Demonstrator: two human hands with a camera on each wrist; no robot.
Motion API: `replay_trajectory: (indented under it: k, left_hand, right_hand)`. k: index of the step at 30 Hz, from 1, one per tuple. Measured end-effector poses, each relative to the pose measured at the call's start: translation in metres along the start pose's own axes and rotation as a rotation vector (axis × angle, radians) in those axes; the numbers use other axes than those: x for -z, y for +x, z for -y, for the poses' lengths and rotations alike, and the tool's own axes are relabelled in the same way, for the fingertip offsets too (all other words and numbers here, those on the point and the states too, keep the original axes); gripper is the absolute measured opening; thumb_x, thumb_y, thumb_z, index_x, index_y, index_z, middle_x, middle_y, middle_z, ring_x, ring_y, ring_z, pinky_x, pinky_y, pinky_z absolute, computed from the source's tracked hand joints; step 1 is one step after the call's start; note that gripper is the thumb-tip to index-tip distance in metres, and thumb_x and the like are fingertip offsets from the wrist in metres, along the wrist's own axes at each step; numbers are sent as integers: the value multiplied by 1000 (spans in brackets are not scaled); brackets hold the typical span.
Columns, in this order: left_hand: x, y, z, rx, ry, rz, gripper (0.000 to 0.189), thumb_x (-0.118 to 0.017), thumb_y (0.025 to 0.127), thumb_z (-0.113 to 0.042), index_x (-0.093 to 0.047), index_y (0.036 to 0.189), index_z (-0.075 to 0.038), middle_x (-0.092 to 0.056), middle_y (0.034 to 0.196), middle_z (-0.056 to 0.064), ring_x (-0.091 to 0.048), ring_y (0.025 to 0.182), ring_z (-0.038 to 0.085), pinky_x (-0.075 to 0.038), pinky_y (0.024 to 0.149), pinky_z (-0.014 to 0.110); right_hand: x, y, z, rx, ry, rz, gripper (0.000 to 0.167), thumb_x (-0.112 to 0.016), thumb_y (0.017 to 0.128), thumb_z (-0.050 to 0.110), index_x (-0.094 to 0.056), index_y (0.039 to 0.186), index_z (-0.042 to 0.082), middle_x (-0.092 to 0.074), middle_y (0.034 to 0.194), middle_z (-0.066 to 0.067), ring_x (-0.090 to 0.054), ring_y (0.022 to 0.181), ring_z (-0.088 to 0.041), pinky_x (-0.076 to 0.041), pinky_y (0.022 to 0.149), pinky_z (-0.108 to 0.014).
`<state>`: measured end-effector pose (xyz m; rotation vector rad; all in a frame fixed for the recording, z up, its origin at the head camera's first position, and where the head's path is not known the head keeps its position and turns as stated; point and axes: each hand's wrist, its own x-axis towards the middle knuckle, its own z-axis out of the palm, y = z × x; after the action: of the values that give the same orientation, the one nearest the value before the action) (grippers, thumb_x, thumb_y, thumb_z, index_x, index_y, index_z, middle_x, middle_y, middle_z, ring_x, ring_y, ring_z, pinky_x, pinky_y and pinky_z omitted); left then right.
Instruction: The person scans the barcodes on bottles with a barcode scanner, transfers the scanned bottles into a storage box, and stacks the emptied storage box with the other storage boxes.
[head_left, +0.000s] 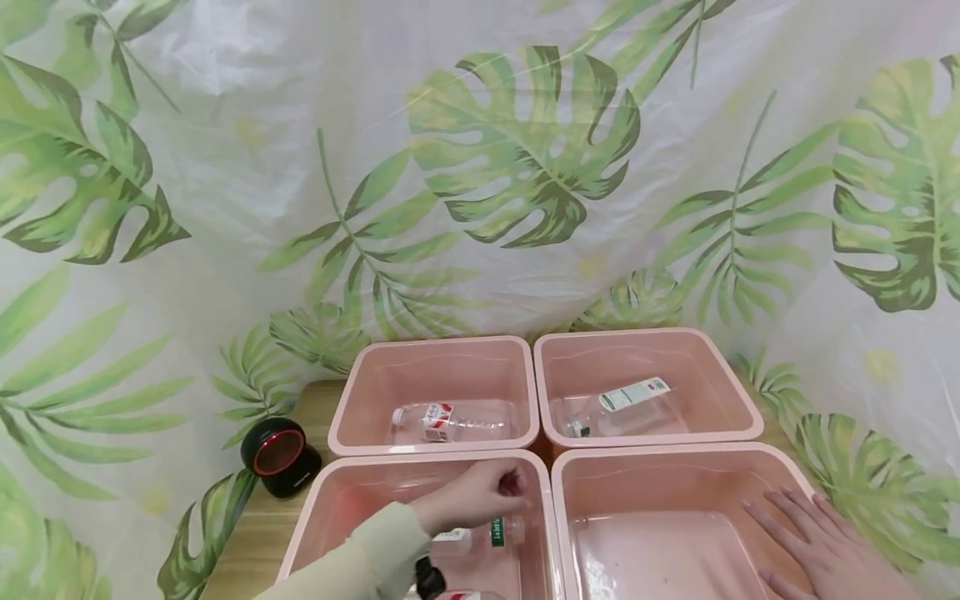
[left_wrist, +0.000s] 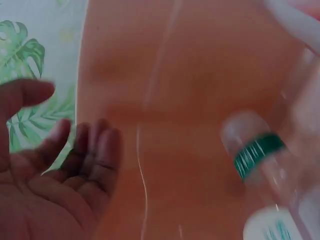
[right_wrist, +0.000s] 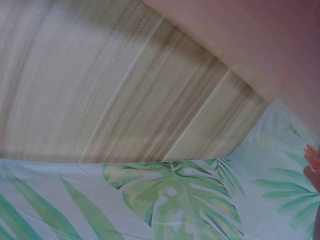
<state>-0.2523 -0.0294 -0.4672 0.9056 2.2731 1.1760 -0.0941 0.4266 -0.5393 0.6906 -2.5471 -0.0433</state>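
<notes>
My left hand [head_left: 480, 492] hangs over the front left pink bin [head_left: 552, 533], its fingers loosely curled around nothing. In the left wrist view the same hand [left_wrist: 60, 170] shows a bare palm, thumb apart from the fingers. Beside it lies a clear plastic bottle [left_wrist: 260, 155] with a green band near its neck. This bottle [head_left: 498, 532] shows in the head view just below the left hand, partly hidden by the forearm. My right hand [head_left: 832, 542] has its fingers spread at the right rim of the front right pink bin [head_left: 660, 533].
Behind stand a back left bin [head_left: 442, 343] with a red-labelled bottle [head_left: 438, 422] and a back right bin [head_left: 622, 337] with a white-labelled bottle [head_left: 633, 396]. A black round device [head_left: 279, 457] sits on the wooden table [head_left: 247, 550]. A leaf-patterned sheet [head_left: 525, 150] hangs behind.
</notes>
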Motion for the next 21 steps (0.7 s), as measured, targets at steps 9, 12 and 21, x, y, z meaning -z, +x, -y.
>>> replay_trajectory:
  k: [9, 12, 21]
  left_hand:
    - [23, -37, 34, 123, 483, 149, 51, -82, 80, -26, -62, 120, -1, -64, 113, 9, -61, 97, 19, -54, 87, 39]
    - [23, -38, 44, 158, 522, 186, 55, -86, 78, -24, -61, 121, 0, -66, 114, 10, -62, 99, 20, -54, 90, 38]
    - [19, -30, 50, 138, 630, 225, 44, -88, 75, -21, -63, 107, -2, -63, 93, 3, -57, 82, 15, -53, 83, 35]
  right_hand:
    - [1, 1, 2, -18, 34, -7, 87, -68, 90, 64, -34, 162, 30, -27, 162, 12, -3, 153, -2, 3, 123, -28]
    - [2, 2, 1, -11, 35, -15, 86, -65, 92, 66, -33, 162, 29, -14, 166, 17, -3, 154, -3, 3, 123, -29]
    - [1, 2, 2, -3, 53, -42, 77, -59, 95, 68, -44, 156, 23, -25, 162, 15, -6, 153, -3, 1, 124, -31]
